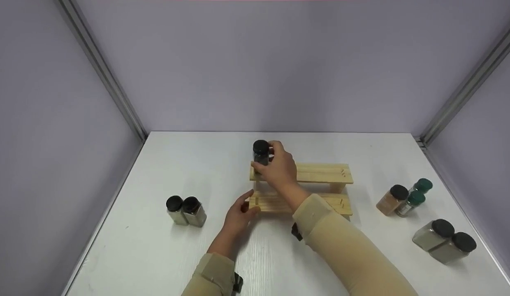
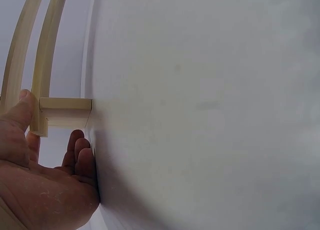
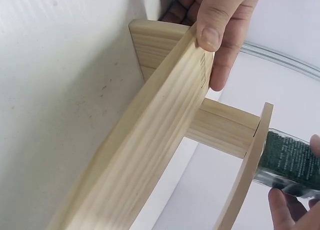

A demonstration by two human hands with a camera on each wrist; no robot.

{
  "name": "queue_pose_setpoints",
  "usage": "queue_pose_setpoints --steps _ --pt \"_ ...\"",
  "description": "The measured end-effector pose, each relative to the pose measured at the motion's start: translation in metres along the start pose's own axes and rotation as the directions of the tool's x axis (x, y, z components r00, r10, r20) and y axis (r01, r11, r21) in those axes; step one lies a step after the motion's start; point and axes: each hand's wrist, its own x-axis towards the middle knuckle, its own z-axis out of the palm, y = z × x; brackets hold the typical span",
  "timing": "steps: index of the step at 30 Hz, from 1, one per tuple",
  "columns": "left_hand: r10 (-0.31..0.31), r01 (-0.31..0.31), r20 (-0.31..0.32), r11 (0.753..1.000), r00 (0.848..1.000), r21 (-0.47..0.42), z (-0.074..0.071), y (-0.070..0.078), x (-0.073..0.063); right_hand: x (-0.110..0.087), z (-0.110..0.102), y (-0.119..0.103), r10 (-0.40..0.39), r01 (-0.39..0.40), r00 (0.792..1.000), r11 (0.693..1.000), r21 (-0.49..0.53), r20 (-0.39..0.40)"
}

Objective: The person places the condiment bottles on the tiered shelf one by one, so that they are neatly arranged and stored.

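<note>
A small two-tier wooden rack [image 1: 321, 173] stands mid-table. At the left end of its upper tier is a spice jar [image 1: 261, 158] with a black cap, held upright by my right hand [image 1: 281, 168], thumb on the near side and fingers behind. Close up in the right wrist view, the jar [image 3: 286, 157] has dark green contents and fine white print, its base right at the upper board. My left hand [image 1: 237, 218] pinches the left end of the lower board [image 2: 44, 65] between thumb and forefinger, its other fingers loosely bent below, close to the tabletop.
Two black-capped jars [image 1: 186, 211] stand together on the left. On the right are a black-capped jar of orange-brown spice [image 1: 389, 202], two green-capped bottles [image 1: 411, 202] and two more black-capped jars [image 1: 439, 243]. Pale panels [image 1: 238, 70] enclose the white table [image 1: 156, 263].
</note>
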Motion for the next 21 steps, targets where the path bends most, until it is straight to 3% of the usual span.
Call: queue_pose_setpoints --steps 14,21 --pt "-0.005 0.005 0.019 1.000 1.000 0.004 -0.002 0.000 0.000 -0.002 -0.001 -0.002 0.006 -0.005 0.999 1.000 -0.013 0.032" --pt "-0.013 0.013 0.026 1.000 1.000 0.024 0.003 -0.002 0.000 -0.016 -0.009 0.007 0.050 -0.053 0.998 0.996 0.068 0.037"
